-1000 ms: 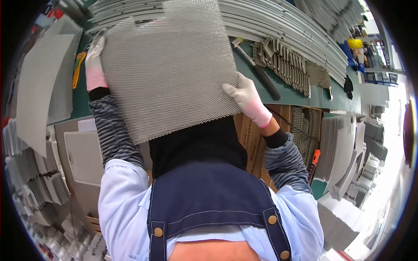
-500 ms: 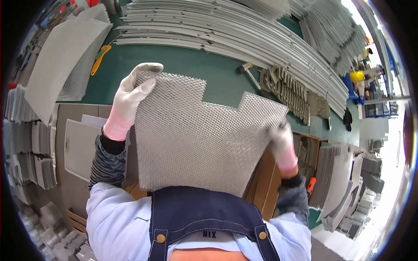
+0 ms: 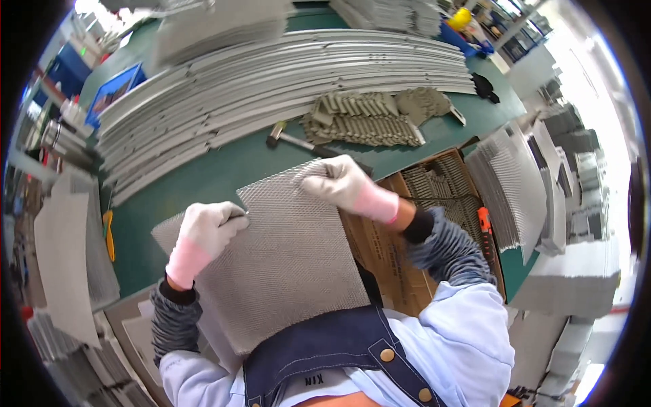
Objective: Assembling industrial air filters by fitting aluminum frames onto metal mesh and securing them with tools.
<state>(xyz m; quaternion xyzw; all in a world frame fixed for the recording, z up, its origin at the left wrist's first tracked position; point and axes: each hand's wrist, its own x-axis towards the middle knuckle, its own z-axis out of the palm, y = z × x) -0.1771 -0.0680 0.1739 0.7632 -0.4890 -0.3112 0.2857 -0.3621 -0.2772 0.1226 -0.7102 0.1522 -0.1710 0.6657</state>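
Observation:
A silver metal mesh sheet [image 3: 285,264] leans against my apron, its far edge lying over the green table. The sheet has a cut-out notch in that far edge, partly covered by my left hand. My left hand [image 3: 211,234], in a white and pink glove, is closed with its fingertips on the mesh beside the notch. Farther right, my right hand [image 3: 349,188], gloved alike, pinches the sheet's far right corner. Just beyond the right hand lies a hammer [image 3: 293,141] with a pale handle and a dark head.
Long metal strips [image 3: 224,102] lie stacked across the green table [image 3: 159,227]. Grey-beige metal parts [image 3: 366,122] are piled beyond the hammer. A cardboard box [image 3: 390,264] holds more metal parts; a red-handled tool [image 3: 484,224] is beside it. Mesh panels [image 3: 505,186] stand at right. A yellow-handled tool [image 3: 108,235] lies left.
The view has swung right. The mesh sheet has tilted lower toward the table. My left hand has shifted from its left edge to near the notch; my right hand now grips the far right corner.

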